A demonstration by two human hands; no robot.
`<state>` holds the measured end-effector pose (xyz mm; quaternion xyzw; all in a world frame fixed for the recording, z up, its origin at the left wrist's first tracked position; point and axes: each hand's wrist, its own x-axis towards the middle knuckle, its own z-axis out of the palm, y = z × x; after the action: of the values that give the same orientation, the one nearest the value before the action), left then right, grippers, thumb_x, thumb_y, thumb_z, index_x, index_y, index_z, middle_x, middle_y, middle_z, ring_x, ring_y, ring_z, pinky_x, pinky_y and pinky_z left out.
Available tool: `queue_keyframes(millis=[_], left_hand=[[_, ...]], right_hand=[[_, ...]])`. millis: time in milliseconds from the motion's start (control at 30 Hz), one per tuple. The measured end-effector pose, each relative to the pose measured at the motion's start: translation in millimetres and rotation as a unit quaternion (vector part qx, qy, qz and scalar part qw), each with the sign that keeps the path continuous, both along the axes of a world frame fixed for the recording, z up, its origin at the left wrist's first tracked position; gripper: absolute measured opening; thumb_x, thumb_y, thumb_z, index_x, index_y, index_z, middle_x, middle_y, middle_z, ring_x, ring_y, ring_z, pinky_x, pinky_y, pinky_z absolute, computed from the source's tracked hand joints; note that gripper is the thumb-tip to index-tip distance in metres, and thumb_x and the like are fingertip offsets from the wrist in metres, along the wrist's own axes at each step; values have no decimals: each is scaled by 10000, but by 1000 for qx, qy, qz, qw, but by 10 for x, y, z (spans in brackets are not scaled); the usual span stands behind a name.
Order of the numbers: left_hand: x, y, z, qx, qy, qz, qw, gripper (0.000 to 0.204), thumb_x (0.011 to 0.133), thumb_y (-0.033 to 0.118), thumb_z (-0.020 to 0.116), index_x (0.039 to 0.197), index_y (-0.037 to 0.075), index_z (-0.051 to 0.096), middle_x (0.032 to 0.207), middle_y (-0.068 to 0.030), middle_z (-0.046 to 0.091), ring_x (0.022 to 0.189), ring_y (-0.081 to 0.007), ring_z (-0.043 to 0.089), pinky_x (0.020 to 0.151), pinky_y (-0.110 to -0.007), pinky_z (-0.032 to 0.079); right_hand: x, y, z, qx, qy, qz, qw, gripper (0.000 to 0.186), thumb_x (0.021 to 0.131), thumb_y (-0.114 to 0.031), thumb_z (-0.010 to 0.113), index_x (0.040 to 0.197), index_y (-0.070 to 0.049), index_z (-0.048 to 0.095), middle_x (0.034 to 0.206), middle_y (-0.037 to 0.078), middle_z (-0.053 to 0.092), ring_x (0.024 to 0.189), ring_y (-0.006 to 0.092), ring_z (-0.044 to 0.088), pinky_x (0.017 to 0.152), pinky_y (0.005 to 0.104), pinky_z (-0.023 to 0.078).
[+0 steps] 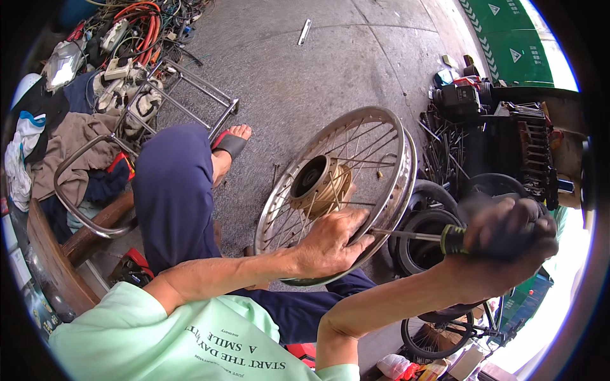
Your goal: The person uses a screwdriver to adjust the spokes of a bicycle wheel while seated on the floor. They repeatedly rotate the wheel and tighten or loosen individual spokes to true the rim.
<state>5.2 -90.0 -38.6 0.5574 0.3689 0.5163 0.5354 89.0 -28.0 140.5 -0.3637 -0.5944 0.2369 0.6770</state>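
A spoked metal wheel point(389, 219) with a dull gold hub point(335, 184) stands tilted in front of me, by my legs. My left hand point(332, 241) grips its near side at the rim, fingers reaching in among the spokes and partly hidden. In my right hand point(508, 238), raised to the right of the wheel, is a screwdriver point(452, 239) with a black and yellow-green handle. Its shaft points left, and the tip meets the rim beside my left thumb and forefinger. Motion blurs the right hand's fingers, but they are wrapped round the handle.
Black tyres point(422, 238) lie right of the wheel, below a pile of metal tools point(445, 149) and dark toolboxes point(467, 98). A metal-tube frame point(197, 95), clothes point(79, 155) and tangled cables point(149, 32) crowd the left. A flat metal strip point(305, 32) lies on the concrete floor.
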Motion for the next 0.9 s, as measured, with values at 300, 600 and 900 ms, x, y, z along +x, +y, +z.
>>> queue_keyframes(millis=[300, 600, 900], left_hand=[[-14, -26, 76, -51, -25, -17, 998, 249, 874, 157, 670, 1010, -41, 604, 893, -229, 641, 857, -421, 644, 760, -462, 515], [-118, 146, 97, 11, -18, -37, 999, 291, 897, 130, 643, 1140, -30, 644, 957, -218, 699, 900, -329, 702, 834, -400, 535], [-228, 340, 119, -33, -8, -100, 994, 253, 874, 116, 649, 1070, -43, 662, 824, -201, 684, 757, -254, 676, 731, -386, 523]], right_hand=[[377, 327, 60, -45, 93, 563, 820, 179, 919, -218, 630, 964, -54, 572, 696, 73, 542, 345, 109, 450, 278, 195, 422], [-41, -252, 155, -71, 94, -183, 976, 279, 956, -250, 526, 1071, 2, 554, 900, 106, 544, 694, 164, 509, 561, 318, 410], [-49, -10, 108, -10, -2, -22, 1000, 401, 1061, -394, 401, 943, -43, 557, 708, 54, 434, 454, 107, 358, 344, 227, 257]])
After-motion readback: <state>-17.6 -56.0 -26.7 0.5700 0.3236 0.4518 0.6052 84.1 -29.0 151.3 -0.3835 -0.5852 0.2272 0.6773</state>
